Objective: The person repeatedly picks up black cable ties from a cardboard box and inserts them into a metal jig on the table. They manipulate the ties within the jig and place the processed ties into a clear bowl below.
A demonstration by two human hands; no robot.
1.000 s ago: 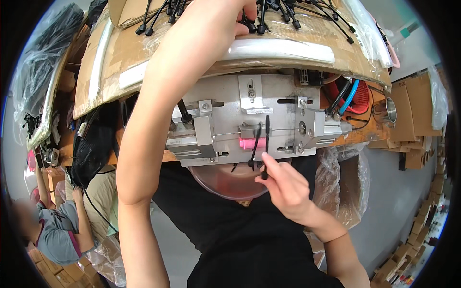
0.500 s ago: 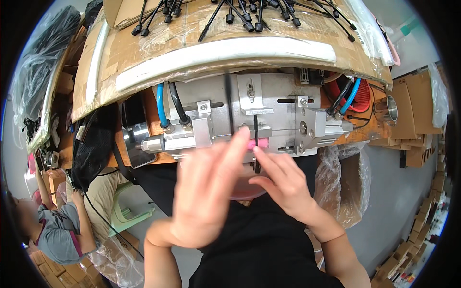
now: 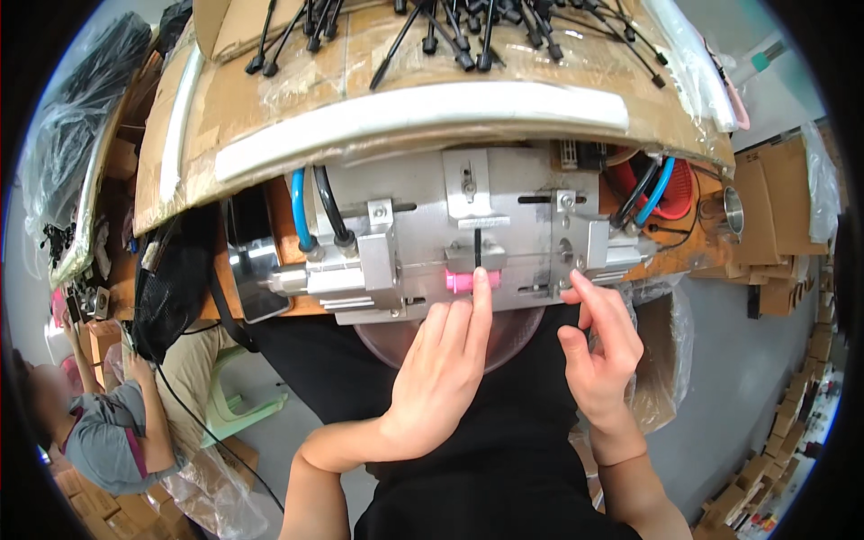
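Note:
A slim black rod [image 3: 478,241] lies front to back in the middle of a metal fixture [image 3: 423,193], over a pink block [image 3: 457,282]. On the near end of that rod, at the block, rests the index fingertip of my left hand [image 3: 436,382]. Its other fingers are stretched out and it grips nothing. My right hand [image 3: 601,355] hovers off the fixture's right front side, fingers apart and thumb raised, with nothing visible in it. Cylinders flank the block: a left one [image 3: 346,283] and a right one [image 3: 621,247].
A cardboard shelf [image 3: 360,85] above the fixture carries several black rods with knobbed ends [image 3: 486,54]. Blue and black hoses [image 3: 301,211] run to the cylinders. Below sits a translucent pinkish bowl [image 3: 526,337]. A phone [image 3: 255,261] lies at left; a co-worker [image 3: 117,441] sits beyond.
My left hand has moved right and down onto the rod at the pink block. My right hand has left the block and shifted right. The blurred dark rod beside my left hand no longer shows.

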